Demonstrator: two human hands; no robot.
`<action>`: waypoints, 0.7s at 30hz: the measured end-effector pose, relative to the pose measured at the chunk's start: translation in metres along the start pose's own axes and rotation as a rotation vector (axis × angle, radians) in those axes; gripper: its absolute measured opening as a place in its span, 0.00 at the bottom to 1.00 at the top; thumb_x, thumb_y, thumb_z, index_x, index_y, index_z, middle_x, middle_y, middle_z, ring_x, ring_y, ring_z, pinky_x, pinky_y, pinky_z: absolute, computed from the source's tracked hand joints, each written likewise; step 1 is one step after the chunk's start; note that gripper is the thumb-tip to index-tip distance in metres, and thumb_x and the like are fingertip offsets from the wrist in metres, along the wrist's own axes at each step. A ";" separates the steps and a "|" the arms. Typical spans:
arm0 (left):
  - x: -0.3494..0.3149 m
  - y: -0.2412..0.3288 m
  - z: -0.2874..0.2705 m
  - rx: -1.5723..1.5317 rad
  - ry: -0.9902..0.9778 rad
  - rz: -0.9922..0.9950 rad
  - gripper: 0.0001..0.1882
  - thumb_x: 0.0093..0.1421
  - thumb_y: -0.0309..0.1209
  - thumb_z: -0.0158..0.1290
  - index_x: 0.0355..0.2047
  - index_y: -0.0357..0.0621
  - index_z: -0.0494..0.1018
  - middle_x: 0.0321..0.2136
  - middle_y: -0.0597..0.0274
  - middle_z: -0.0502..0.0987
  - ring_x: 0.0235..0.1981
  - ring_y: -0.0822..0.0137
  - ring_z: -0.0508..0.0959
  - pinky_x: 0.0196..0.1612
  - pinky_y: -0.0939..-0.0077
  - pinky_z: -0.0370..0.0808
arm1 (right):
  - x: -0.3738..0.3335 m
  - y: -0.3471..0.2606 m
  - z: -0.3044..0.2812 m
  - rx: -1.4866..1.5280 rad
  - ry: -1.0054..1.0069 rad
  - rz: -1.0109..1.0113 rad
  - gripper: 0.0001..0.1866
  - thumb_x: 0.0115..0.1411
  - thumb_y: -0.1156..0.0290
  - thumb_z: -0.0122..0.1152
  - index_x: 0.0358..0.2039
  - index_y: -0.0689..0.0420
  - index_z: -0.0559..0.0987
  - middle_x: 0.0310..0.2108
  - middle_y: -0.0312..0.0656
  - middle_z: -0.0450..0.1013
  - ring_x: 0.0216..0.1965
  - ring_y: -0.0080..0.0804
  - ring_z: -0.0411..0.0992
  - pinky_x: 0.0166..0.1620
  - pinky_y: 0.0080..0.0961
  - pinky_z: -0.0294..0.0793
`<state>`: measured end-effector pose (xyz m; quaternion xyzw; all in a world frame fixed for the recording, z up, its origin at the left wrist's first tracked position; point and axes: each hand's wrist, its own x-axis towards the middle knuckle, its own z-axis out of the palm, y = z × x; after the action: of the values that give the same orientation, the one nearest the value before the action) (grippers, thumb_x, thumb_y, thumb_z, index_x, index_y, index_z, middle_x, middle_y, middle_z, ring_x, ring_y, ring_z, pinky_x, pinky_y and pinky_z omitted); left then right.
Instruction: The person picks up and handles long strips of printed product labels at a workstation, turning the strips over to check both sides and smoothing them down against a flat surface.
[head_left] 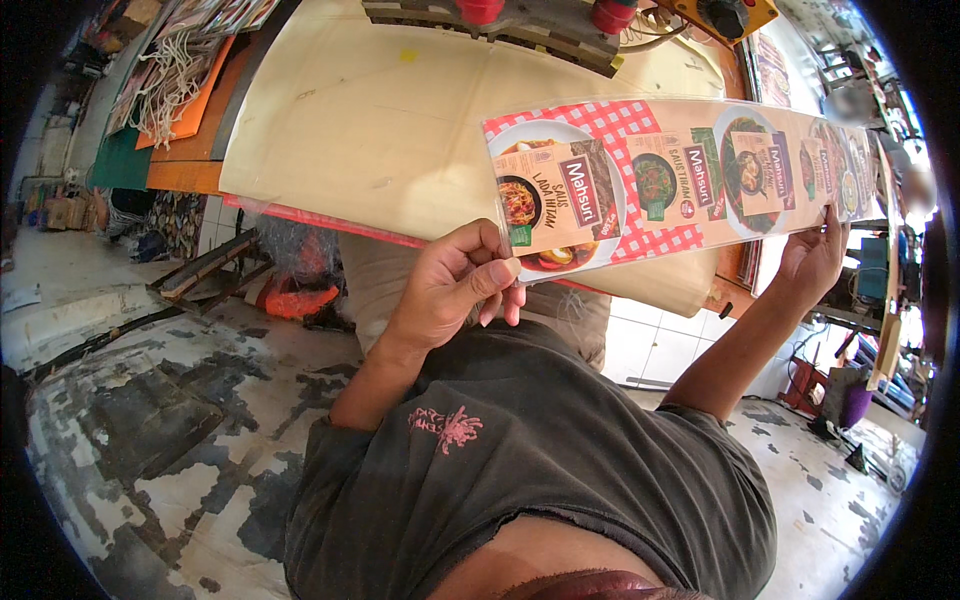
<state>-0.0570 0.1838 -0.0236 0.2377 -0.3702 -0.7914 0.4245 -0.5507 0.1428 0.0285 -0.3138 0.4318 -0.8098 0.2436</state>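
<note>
A long printed strip, glossy and seemingly covered in clear plastic, is held up over the near side of the table. It carries pictures of food plates and sauce packs on a red-and-white checked ground. My left hand pinches its lower left corner between thumb and fingers. Farther right, my right hand grips the lower edge near the other end, with its fingertips partly behind the strip. Beneath it lies the cream-coloured table covering, which has a red front edge.
A metal bar with red knobs crosses the table's far side, beside a yellow box with a black dial. Printed sheets with white cords lie at the left. Clear plastic and an orange bundle sit below the table.
</note>
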 end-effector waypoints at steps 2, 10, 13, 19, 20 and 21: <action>0.000 -0.001 0.001 -0.036 0.003 -0.022 0.09 0.72 0.33 0.53 0.39 0.40 0.69 0.29 0.56 0.80 0.24 0.69 0.81 0.21 0.86 0.69 | -0.003 -0.001 0.007 0.021 -0.020 0.011 0.15 0.66 0.79 0.55 0.54 0.64 0.73 0.48 0.48 0.77 0.49 0.37 0.79 0.51 0.36 0.82; 0.002 -0.003 0.003 -0.126 -0.023 -0.068 0.12 0.74 0.38 0.49 0.40 0.42 0.68 0.31 0.59 0.80 0.26 0.68 0.82 0.21 0.86 0.70 | -0.007 -0.001 0.015 0.060 0.024 0.023 0.15 0.64 0.83 0.55 0.52 0.67 0.73 0.47 0.47 0.77 0.45 0.35 0.80 0.45 0.26 0.82; 0.002 -0.003 0.003 -0.143 -0.024 -0.067 0.13 0.74 0.39 0.48 0.40 0.42 0.69 0.31 0.59 0.80 0.25 0.68 0.82 0.21 0.86 0.70 | -0.009 -0.001 0.019 0.056 0.038 0.023 0.16 0.64 0.84 0.56 0.52 0.67 0.73 0.47 0.48 0.77 0.45 0.34 0.80 0.45 0.26 0.82; 0.001 -0.006 0.007 -0.126 -0.034 -0.039 0.12 0.71 0.36 0.55 0.40 0.40 0.69 0.32 0.57 0.79 0.27 0.70 0.81 0.22 0.86 0.70 | 0.007 0.005 -0.009 0.044 0.046 0.041 0.14 0.65 0.82 0.55 0.51 0.67 0.74 0.48 0.49 0.77 0.46 0.37 0.79 0.47 0.29 0.82; 0.001 -0.007 0.009 -0.110 -0.023 -0.048 0.11 0.70 0.35 0.56 0.40 0.40 0.69 0.32 0.57 0.79 0.27 0.70 0.81 0.22 0.85 0.70 | 0.004 0.004 -0.004 0.037 0.052 0.043 0.14 0.65 0.82 0.55 0.51 0.66 0.74 0.47 0.49 0.77 0.46 0.37 0.79 0.47 0.29 0.82; 0.000 -0.008 0.010 -0.095 -0.012 -0.057 0.11 0.69 0.34 0.58 0.40 0.40 0.70 0.32 0.57 0.79 0.28 0.71 0.81 0.23 0.85 0.71 | 0.001 0.004 0.000 0.029 0.059 0.044 0.13 0.65 0.81 0.55 0.50 0.66 0.74 0.47 0.49 0.77 0.47 0.37 0.79 0.48 0.29 0.82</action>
<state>-0.0681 0.1902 -0.0236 0.2230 -0.3277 -0.8214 0.4102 -0.5505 0.1403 0.0259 -0.2767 0.4337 -0.8193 0.2532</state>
